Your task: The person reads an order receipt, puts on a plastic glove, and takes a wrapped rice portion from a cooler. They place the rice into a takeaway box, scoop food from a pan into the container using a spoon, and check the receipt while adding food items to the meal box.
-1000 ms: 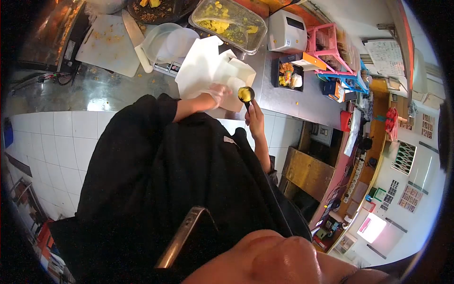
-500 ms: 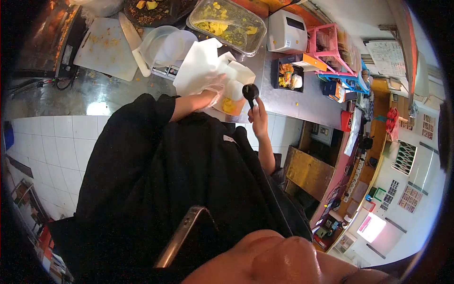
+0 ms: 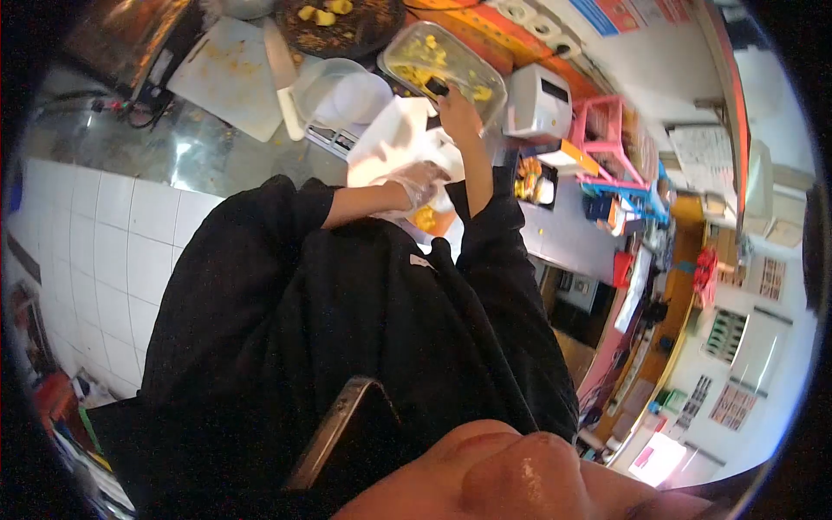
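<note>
In the head view my right hand [image 3: 459, 119] is closed around the handle of a small black scoop [image 3: 437, 86]. The scoop is at the clear tray [image 3: 494, 97] of yellow food pieces [image 3: 416, 76]; its bowl is partly hidden. My left hand [image 3: 416, 185], in a clear plastic glove, grips a white takeaway box [image 3: 381, 147] with its lid raised. Its fingers reach across the inside of the box and are slightly blurred. Some yellow food [image 3: 425, 218] lies in the near part of the box. My right forearm covers the box's right side.
To the left lie a cutting board [image 3: 230, 78] and a knife [image 3: 282, 74]. Round clear lids [image 3: 351, 97] rest on a scale [image 3: 334, 141]. A dark pan [image 3: 342, 30] stands behind. On the right are a white dispenser [image 3: 539, 102], a black food container [image 3: 536, 182] and a pink rack [image 3: 607, 130].
My right hand has moved from beside the box up to the tray, carrying the black scoop. My left hand has shifted further over the box. The camera view has turned slightly.
</note>
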### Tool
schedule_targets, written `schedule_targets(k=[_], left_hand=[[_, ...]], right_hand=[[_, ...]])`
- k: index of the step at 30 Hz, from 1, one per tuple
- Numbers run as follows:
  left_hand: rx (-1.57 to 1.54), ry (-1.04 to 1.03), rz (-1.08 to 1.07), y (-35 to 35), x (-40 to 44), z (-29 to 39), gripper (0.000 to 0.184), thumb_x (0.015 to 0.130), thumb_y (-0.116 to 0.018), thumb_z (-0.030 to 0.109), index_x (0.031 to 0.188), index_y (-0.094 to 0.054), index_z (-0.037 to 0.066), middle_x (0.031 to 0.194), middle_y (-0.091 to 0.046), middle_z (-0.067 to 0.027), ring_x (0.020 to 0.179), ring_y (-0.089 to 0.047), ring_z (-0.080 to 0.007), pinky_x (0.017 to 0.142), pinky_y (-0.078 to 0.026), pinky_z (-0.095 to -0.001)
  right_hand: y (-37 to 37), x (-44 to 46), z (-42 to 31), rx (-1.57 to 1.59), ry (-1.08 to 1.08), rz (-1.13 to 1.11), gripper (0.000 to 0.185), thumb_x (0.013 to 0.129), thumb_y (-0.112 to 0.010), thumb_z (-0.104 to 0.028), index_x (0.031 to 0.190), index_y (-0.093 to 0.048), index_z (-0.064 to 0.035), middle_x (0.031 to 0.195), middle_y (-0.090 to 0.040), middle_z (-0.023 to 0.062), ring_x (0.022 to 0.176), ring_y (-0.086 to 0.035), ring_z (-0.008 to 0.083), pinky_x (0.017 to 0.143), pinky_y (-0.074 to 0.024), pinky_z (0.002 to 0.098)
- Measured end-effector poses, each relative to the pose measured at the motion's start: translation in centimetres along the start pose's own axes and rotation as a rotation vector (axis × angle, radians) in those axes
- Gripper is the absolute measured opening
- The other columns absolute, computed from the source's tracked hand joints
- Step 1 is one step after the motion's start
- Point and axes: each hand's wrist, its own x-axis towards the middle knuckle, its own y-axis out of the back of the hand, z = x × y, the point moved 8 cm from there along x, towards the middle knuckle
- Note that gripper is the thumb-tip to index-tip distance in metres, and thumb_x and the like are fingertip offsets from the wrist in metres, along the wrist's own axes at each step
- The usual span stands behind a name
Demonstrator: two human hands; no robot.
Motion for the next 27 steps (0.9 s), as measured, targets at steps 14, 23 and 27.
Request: schedule_targets(k=[14,23,27], left_hand=[[-0.489,-0.362,1.075,29.8,-15.7,-2.5,0.017,0.083,-0.053,0.005,0.098,-0.063,0.006,0.082,-0.061,-0.0094,0.073,-0.058,-0.0211,0.07,-0.047,-0.0308],[-0.462,0.191,1.437,42.2,-32.3,-16.8,0.017,0.081,-0.049,0.003,0.093,-0.06,0.009,0.081,-0.062,-0.0079,0.076,-0.059,-0.0183,0.068,-0.047,-0.0324],[-0.532,0.147,1.429,43.5,-35.1,-17.4,0.013,0.083,-0.055,0.007,0.095,-0.06,0.009,0.084,-0.062,-0.0068,0.076,-0.058,-0.0197,0.07,-0.046,-0.0323]], right_hand=[[11.7,-5.1,-36.7,0.466,0.867,0.505,0.022,0.072,-0.076,-0.018,0.063,-0.061,-0.0031,0.08,-0.063,0.01,0.075,-0.06,0.0239,0.067,-0.0468,0.0318],[10.2,-13.7,-66.2,1.041,1.314,0.07,0.032,0.083,-0.065,-0.006,0.111,-0.054,0.0039,0.11,-0.058,0.0121,0.099,-0.056,0.0182,0.085,-0.0456,0.0281],[14.1,-18.5,-74.1,1.192,1.476,0.223,0.048,0.08,-0.065,0.0,0.123,-0.044,0.0042,0.118,-0.053,0.0152,0.102,-0.055,0.0226,0.083,-0.0491,0.0288]])
